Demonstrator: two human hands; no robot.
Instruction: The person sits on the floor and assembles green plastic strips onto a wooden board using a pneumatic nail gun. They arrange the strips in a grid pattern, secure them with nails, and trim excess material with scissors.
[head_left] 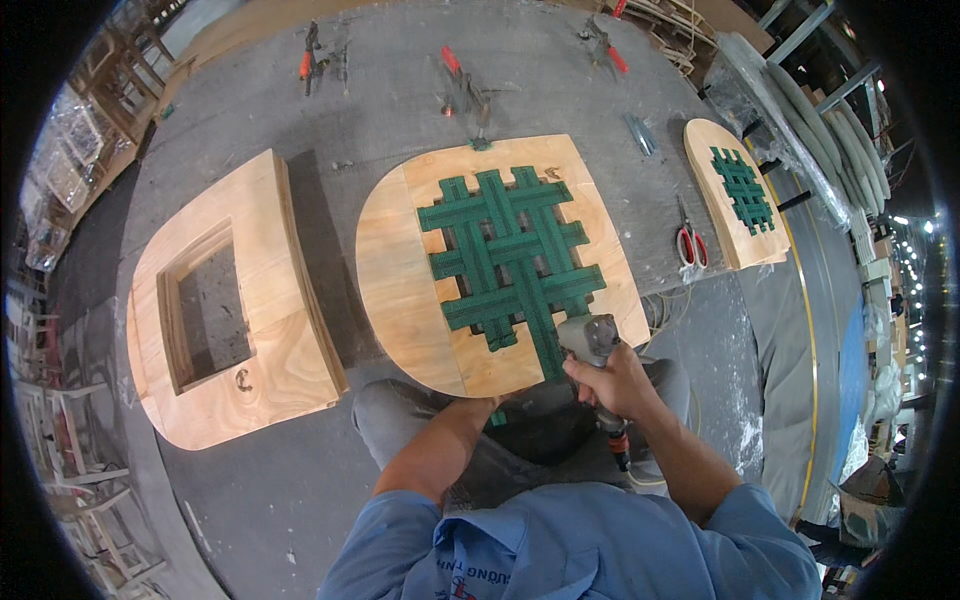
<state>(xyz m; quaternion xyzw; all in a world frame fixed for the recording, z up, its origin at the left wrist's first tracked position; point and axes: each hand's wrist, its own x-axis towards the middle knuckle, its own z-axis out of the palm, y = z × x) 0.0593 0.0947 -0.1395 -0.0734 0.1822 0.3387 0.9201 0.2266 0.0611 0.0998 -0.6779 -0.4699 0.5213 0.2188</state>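
Note:
A plywood seat panel (395, 260) with one rounded end lies in front of me, partly over my lap. Green elastic webbing (500, 240) is woven across its central opening, and one strip runs to the near edge. My right hand (622, 382) is wrapped round the grip of an air-powered staple gun (590, 335), whose head is over that strip by the near edge. My left hand (482, 408) reaches beneath the near edge, its fingers hidden by the panel. Beside it hangs a short green webbing end (498, 416).
A stack of plywood frames (290, 330) stands at left. Woven panels (705, 180) are stacked at right, near red-handled scissors (690, 245). Several red-handled clamps line the far side, including a middle clamp (462, 85). An air hose (645, 482) trails from the gun.

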